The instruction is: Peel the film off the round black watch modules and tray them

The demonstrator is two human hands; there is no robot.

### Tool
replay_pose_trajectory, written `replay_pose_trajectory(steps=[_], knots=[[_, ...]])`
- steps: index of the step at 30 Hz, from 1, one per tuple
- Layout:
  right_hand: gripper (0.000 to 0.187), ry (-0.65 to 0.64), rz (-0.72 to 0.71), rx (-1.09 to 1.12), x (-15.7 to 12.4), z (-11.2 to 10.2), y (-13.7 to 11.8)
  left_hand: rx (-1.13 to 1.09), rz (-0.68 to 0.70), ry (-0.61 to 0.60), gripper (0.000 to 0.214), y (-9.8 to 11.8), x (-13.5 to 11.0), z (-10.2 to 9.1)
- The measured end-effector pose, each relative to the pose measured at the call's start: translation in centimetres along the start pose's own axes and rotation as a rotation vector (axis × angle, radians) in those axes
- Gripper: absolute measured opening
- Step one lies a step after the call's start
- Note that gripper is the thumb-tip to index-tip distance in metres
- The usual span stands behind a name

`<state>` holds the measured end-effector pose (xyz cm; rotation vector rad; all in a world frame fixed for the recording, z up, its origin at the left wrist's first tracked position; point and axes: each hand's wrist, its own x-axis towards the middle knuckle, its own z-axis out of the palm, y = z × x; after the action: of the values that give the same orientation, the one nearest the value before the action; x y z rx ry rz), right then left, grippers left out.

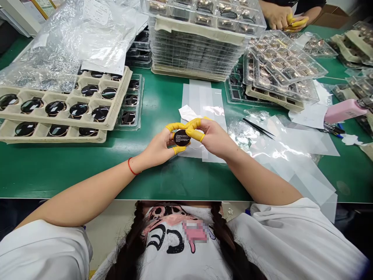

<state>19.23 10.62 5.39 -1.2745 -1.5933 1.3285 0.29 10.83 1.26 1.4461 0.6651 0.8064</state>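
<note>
White T-shirt (pixel 186 264) with a printed cartoon graphic and two long dark braids (pixel 131 249) fill the bottom edge. Both bare forearms reach forward from there onto a green work mat (pixel 145 182), elbows wide, wrists angled inward. A red string bracelet (pixel 130 166) circles the left wrist. At centre, the left hand (pixel 155 149) and right hand (pixel 214 136) meet, both grasping a round, glossy black disc (pixel 182 137) by its rim, above the mat, through yellow rubber finger cots (pixel 194 129). Pinching at the edge like this keeps fingertips off the disc's printed face. Below lies a strip of clear film (pixel 204 97). Farther off are beige pulp trays (pixel 122 85) of similar black discs, slim black tweezers (pixel 258 127), stacked clear plastic trays (pixel 198 50) and a co-worker's hands (pixel 275 17).
</note>
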Motion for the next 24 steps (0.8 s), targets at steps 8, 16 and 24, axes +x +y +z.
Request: replay_pose_trajectory(steps=[8, 16, 24], knots=[[0.026, 0.067, -0.066, -0.144, -0.16, 0.29, -0.46, -0.005, -0.013, 0.011, 0.052, -0.35, -0.07, -0.06], [0.013, 0.111, -0.115, -0.223, -0.23, 0.59, -0.48, -0.002, -0.018, 0.008, 0.052, -0.35, -0.12, -0.06], [0.009, 0.121, -0.144, -0.285, -0.49, 0.61, -0.53, -0.007, -0.025, 0.016, 0.054, -0.47, -0.15, -0.07]])
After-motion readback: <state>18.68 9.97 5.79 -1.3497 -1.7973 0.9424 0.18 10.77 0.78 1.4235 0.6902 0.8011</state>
